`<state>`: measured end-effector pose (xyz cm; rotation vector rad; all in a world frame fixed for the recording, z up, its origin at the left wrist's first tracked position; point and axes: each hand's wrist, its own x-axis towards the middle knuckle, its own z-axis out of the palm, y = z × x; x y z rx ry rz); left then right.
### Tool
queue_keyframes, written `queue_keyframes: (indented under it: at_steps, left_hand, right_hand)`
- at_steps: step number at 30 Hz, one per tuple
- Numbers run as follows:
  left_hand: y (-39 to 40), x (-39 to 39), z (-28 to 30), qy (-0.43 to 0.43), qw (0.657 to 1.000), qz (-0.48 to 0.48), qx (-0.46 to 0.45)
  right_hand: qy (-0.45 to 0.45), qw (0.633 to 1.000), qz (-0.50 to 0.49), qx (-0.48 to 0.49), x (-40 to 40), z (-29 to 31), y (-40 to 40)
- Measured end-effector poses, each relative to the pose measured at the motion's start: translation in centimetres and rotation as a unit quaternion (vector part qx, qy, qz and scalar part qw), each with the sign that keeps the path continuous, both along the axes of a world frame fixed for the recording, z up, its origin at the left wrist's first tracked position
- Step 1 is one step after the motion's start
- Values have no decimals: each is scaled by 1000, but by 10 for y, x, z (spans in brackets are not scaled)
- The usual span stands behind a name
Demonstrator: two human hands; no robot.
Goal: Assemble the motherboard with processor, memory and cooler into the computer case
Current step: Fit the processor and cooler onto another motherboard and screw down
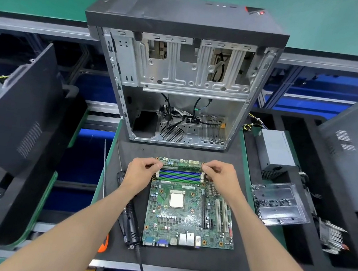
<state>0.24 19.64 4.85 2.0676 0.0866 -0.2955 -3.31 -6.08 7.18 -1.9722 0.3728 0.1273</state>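
Motherboard (191,207) lies flat at lower centre of the frame on the black mat of the table (180,258), with bare mat on all four sides and a strip of open mat between its far edge and the computer case (180,85). Processor (177,199) sits in its socket near the board's middle. Left hand (141,171) and right hand (220,177) each pinch one end of a memory module (181,165) held level over the blue and green slots (179,174) at the board's far edge (both grips grasping the module). Case stands open-sided at upper centre; loose black cables lie in its lower bay. Electric screwdriver (130,224) rests just beside the board's left edge. Clear plastic tray (278,203) at right holds small dark parts, too small to tell. Power supply (276,152) sits beyond the tray.
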Motion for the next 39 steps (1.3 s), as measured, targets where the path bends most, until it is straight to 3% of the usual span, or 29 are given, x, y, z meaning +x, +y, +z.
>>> queue_keyframes:
  at_steps: [20,31,39]
  left_hand:
    - [-3,0,6,7,1000,-4,30]
    - [-6,15,14,107,994,2,-3]
    - [-9,33,23,158,987,17,28]
  right_hand:
    - [2,997,16,-80,2,-2,6]
    - [68,997,-8,-44,14,1,17]
    - [106,993,-50,-15,20,1,17]
